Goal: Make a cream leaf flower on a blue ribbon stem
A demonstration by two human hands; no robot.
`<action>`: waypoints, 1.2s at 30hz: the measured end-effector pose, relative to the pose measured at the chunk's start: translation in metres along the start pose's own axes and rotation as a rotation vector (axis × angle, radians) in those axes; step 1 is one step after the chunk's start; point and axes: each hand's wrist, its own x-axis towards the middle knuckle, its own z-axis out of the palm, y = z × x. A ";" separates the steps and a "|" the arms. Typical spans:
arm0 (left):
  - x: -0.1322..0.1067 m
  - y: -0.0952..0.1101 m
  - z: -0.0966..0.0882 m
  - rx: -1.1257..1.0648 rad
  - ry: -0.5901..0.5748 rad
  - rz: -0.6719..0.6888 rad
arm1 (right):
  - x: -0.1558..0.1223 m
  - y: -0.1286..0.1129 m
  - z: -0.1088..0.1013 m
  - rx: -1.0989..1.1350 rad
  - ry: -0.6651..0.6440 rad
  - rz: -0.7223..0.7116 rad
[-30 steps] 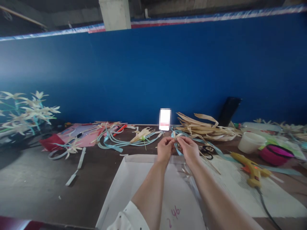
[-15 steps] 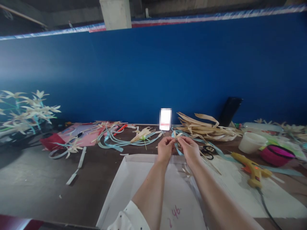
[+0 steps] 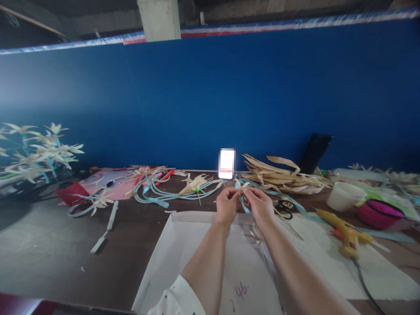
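Note:
Side by side, my left hand (image 3: 227,204) and my right hand (image 3: 259,204) meet at the fingertips above the far edge of a white box lid (image 3: 203,245). Both are closed in a pinch on a small piece with a light blue ribbon (image 3: 244,207) hanging from it and pale strips at its top. My fingers cover most of this piece, so its exact shape is hidden. Black-handled scissors (image 3: 285,207) lie just right of my right hand. A dried husk flower (image 3: 196,183) with a green centre rests to the left of my left hand.
A yellow hot glue gun (image 3: 349,232) lies on white paper at right, near a white cup (image 3: 345,196) and a pink bowl-like container (image 3: 380,213). Dried husks (image 3: 282,177) are heaped behind my hands, beside a lit phone (image 3: 226,163). Light blue coils (image 3: 183,194) and husk flowers (image 3: 49,148) stand left.
Both hands stay in nearly the same place, fingertips still together on the small piece. The whole view has shifted very slightly.

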 end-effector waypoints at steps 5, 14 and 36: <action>-0.001 0.000 -0.001 0.016 -0.005 0.016 | -0.001 -0.003 0.000 -0.023 0.000 -0.004; -0.002 0.004 -0.001 0.016 -0.008 0.020 | -0.002 -0.003 -0.001 -0.077 0.016 -0.038; 0.001 -0.003 0.000 0.010 -0.003 0.024 | -0.002 -0.003 0.000 -0.049 0.007 0.020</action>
